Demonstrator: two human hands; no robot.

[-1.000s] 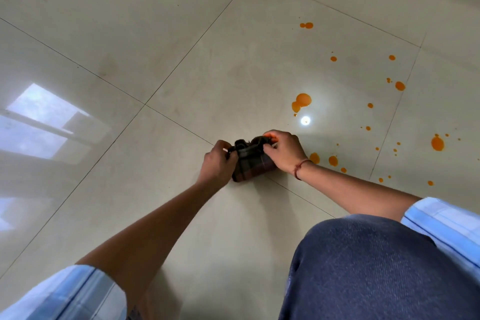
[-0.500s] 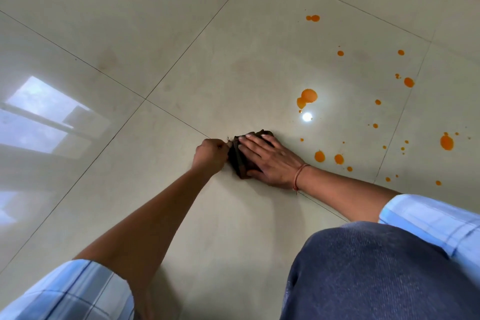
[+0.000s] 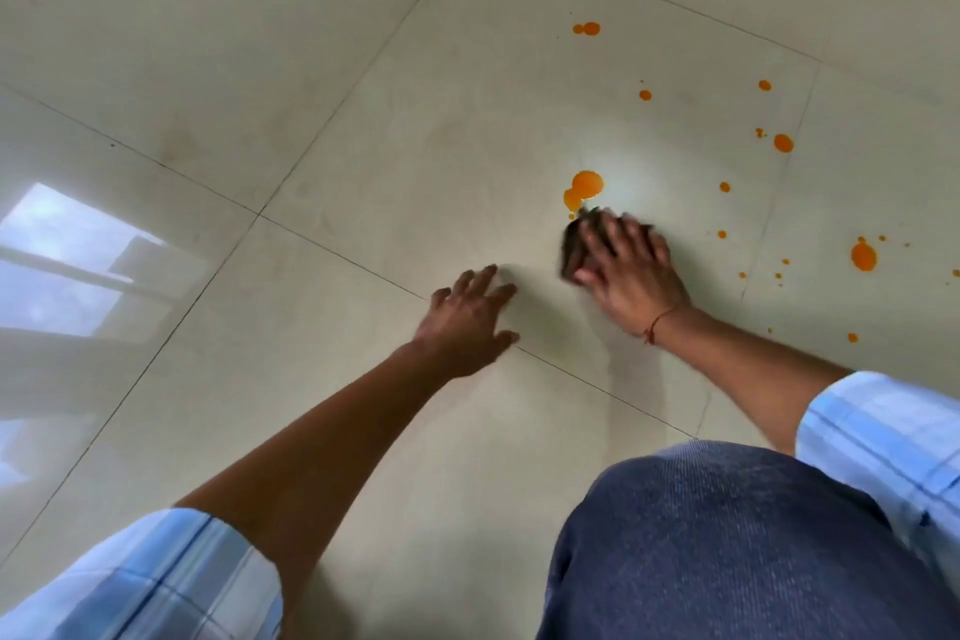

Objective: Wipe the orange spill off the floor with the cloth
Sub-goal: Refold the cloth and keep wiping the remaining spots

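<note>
A dark folded cloth (image 3: pixel 574 242) lies on the pale floor tiles, mostly covered by my right hand (image 3: pixel 626 268), which presses flat on it with spread fingers; the hand is motion-blurred. The cloth's far edge sits just below the largest orange blot (image 3: pixel 584 187). Smaller orange drops are scattered to the right, among them a big one (image 3: pixel 863 256) and another (image 3: pixel 783 142). My left hand (image 3: pixel 470 317) rests flat on the floor, fingers spread, to the left of the cloth and apart from it.
My bent knee in blue trousers (image 3: pixel 727 546) fills the lower right. Tile joints cross the floor (image 3: pixel 311 68). A bright window reflection (image 3: pixel 67 265) shines at the left edge.
My right hand has slid the cloth up and to the right, toward the big orange blot. My left hand let go of the cloth and now lies flat on the floor.
</note>
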